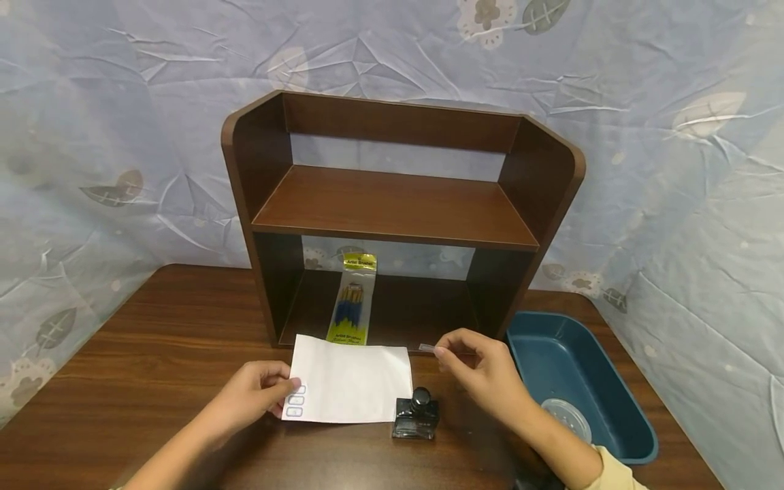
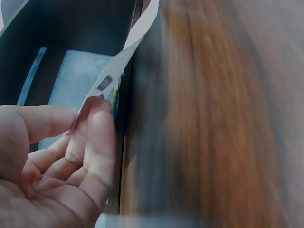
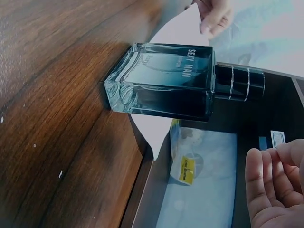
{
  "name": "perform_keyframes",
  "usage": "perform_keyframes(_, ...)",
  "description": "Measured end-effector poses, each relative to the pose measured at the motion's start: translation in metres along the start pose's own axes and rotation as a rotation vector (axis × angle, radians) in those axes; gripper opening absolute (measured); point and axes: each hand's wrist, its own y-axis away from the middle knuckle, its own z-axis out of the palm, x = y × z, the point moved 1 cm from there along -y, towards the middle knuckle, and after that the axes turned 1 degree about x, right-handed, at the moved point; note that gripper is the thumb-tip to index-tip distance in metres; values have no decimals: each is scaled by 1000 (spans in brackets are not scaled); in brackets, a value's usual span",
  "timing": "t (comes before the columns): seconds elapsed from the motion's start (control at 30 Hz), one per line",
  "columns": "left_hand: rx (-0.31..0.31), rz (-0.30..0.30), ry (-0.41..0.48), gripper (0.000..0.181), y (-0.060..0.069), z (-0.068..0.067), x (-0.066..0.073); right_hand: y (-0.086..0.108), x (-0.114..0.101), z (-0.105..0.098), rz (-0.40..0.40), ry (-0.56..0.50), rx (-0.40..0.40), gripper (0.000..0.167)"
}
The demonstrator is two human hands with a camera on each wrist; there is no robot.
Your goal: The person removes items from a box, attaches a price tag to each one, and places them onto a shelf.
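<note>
The left hand (image 1: 260, 391) pinches the left edge of a white paper (image 1: 349, 381), beside several small blue-outlined marks at its lower left corner. In the left wrist view the thumb and fingers of the left hand (image 2: 66, 156) grip the paper (image 2: 118, 61), seen edge-on. A small label-like piece (image 1: 427, 348) is pinched between thumb and fingertip of the right hand (image 1: 486, 374); the right wrist view shows this piece (image 3: 278, 138) with a printed frame. A dark glass bottle (image 1: 415, 416) with a black cap stands at the paper's lower right corner; its lettering reads "SEXY MAN" in the right wrist view.
A brown two-tier shelf (image 1: 395, 235) stands at the back of the wooden table (image 1: 122, 381). A packet of artist brushes (image 1: 351, 299) leans on its lower level. At the right lies a blue tray (image 1: 576, 361) with a clear round lid (image 1: 568, 418) in it.
</note>
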Motion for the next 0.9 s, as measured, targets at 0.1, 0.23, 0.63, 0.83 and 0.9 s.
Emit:
perform_keyframes(0.1,-34,-21,-2,24,7,-6,-6,2,-2,-1,10,-14,-13,5)
perform_keyframes(0.23,-63,-50,5,24,14,-13,-12,5,-5,-3,15,-31,-21,5)
perform_keyframes(0.63,-147,-86,19,33,35,-39,-29,14,-13,-7,40,-64,-39,3)
perform_keyframes(0.83,-182,-104,16,35,45,-48,-37,21,-14,-8,33,-57,-48,4)
perform_keyframes(0.9,-198,-97,17,36,47,-49,-39,23,-15,-8,32,-57,-50,5)
